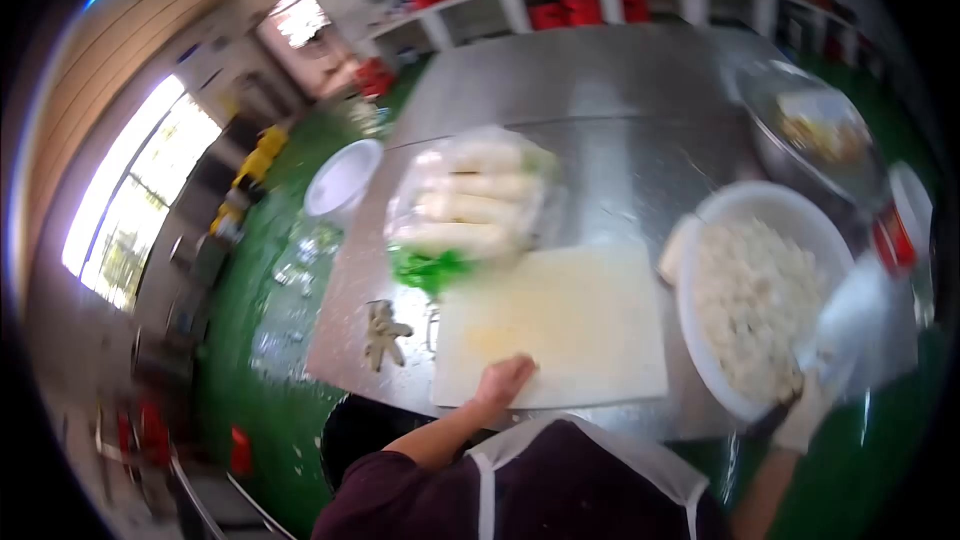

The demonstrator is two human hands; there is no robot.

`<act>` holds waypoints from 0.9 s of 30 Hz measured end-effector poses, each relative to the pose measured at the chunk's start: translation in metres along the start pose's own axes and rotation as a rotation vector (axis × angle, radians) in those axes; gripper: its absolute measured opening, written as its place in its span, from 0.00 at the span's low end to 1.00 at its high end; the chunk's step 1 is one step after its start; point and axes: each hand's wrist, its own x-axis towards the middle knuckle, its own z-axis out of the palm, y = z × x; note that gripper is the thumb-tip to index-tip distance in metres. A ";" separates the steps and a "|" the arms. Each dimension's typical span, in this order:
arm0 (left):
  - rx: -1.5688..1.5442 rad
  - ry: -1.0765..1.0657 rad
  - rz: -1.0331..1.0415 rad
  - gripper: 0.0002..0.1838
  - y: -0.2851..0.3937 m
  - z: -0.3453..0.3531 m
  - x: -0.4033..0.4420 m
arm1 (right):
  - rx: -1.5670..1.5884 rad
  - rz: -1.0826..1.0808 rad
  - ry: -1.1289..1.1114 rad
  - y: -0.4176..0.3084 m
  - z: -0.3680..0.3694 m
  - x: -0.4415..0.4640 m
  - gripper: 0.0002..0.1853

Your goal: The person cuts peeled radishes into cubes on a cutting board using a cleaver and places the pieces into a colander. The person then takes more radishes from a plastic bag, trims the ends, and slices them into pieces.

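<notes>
My left hand (508,380) is closed at the front edge of the white cutting board (570,315); whether it holds anything is too blurred to tell. At the right, my right hand (803,415), in a pale glove, is closed on the dark handle of a knife (845,320), whose broad blade is smeared by motion. It is beside the rim of a large white bowl (697,340) filled with chopped white pieces (755,300). Long white radishes (470,205) lie in a clear plastic bag behind the board, with a green bundle (430,268) at its near end.
A metal bowl (765,130) stands at the back right, near a white container with a red label (895,238). Ginger-like roots (383,335) lie left of the board. A white basin (343,178) is beyond the table's left edge. Shelves hold red items (580,8).
</notes>
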 end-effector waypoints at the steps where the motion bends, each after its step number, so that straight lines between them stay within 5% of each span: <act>1: -0.090 0.062 0.000 0.08 0.025 -0.005 0.026 | 0.012 0.007 0.044 0.004 -0.008 0.001 0.34; 3: -0.308 0.144 0.047 0.08 0.059 0.013 0.079 | -0.122 0.262 -0.105 0.035 -0.055 0.027 0.12; 5: -0.518 0.065 0.035 0.08 0.144 0.007 0.136 | -0.285 0.198 -0.124 0.017 -0.038 0.016 0.09; 8: -0.462 -0.038 0.467 0.04 0.249 0.045 0.182 | -0.314 -0.048 -0.131 0.022 -0.041 0.017 0.13; 11: -0.173 0.078 0.975 0.11 0.314 0.094 0.189 | -0.222 -0.001 -0.248 0.002 -0.035 0.009 0.20; 15: -0.317 -0.159 1.345 0.14 0.363 0.144 0.154 | -0.302 -0.223 -0.217 0.034 -0.040 0.023 0.23; 19: 0.021 -0.157 1.194 0.12 0.313 0.175 0.177 | -0.441 -0.168 -0.279 0.028 -0.049 0.013 0.31; 21: -0.078 -0.063 0.953 0.12 0.281 0.158 0.195 | -0.582 -0.239 -0.262 0.037 -0.056 0.010 0.32; 22: -0.093 0.017 0.926 0.12 0.274 0.138 0.206 | -0.802 -0.426 -0.216 0.025 -0.056 0.001 0.30; 24: -0.191 0.128 0.803 0.14 0.275 0.089 0.214 | -1.336 -0.279 -0.293 -0.043 -0.043 -0.023 0.13; 27: -0.458 0.282 0.811 0.17 0.283 0.017 0.207 | -1.600 -0.703 -0.271 -0.063 -0.054 -0.027 0.03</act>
